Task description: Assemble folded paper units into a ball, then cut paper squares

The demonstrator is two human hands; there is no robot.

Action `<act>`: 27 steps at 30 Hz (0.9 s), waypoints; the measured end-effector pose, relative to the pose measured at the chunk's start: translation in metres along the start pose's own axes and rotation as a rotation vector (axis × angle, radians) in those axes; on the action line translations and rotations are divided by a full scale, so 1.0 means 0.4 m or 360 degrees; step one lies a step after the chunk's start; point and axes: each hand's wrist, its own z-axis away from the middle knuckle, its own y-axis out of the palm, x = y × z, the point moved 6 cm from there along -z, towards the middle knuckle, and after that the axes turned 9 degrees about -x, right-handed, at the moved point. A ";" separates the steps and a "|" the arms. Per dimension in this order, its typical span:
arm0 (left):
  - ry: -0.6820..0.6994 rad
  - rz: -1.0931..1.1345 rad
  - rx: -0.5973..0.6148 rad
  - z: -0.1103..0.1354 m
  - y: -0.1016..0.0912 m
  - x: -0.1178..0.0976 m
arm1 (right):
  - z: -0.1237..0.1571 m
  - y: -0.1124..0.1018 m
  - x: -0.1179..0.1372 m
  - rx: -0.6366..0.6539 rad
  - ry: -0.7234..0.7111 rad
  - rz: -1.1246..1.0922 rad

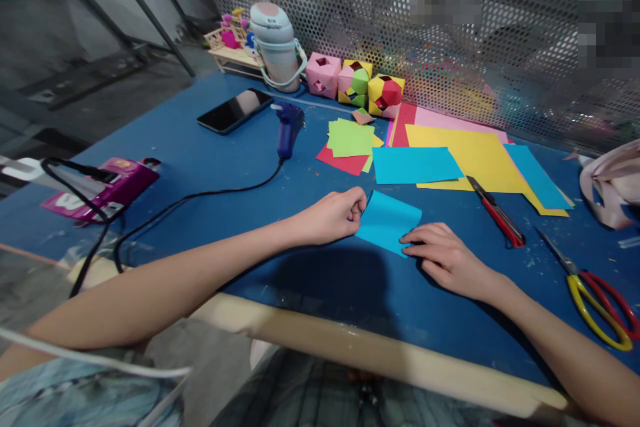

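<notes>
A sheet of blue paper [387,219] lies on the table in front of me, its far edge curled up and over. My left hand [345,215] is closed on the paper's left side, fingers pinched at the lifted edge. With fingers stretched out, my right hand [445,255] rests its fingertips on the sheet's right edge. Just beyond are another blue sheet [415,165], a stack of green squares [351,138] and a red sheet [343,161].
A utility knife [500,217] and scissors [590,293] lie to the right. Behind stand folded paper cubes [324,75] and a bottle [280,53]. A glue gun [288,130], its cord crossing the table, and a phone [235,111] are left. Perforated metal [350,7] borders the back.
</notes>
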 end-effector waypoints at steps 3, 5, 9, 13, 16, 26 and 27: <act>0.0009 -0.0004 -0.0001 0.000 0.000 -0.001 | 0.000 0.001 0.001 0.0003 -0.0009 0.0007; 0.0003 -0.0007 0.0001 0.000 0.000 -0.001 | 0.001 0.002 0.001 0.0008 -0.0012 0.0010; -0.0006 -0.0015 0.0010 0.000 0.000 0.000 | 0.003 0.004 -0.001 0.0025 -0.0012 0.0022; -0.0006 -0.0031 0.0018 -0.001 0.000 -0.001 | 0.005 0.005 -0.002 0.0038 -0.0024 0.0037; -0.0008 -0.0035 0.0021 -0.002 -0.001 -0.002 | 0.005 0.005 0.000 0.0040 -0.0052 0.0069; 0.0011 0.0014 0.0024 -0.006 0.002 0.007 | 0.009 0.009 0.003 0.0079 -0.0095 0.0127; 0.0014 0.0010 0.0028 -0.006 0.002 0.007 | 0.009 0.010 0.003 0.0081 -0.0101 0.0126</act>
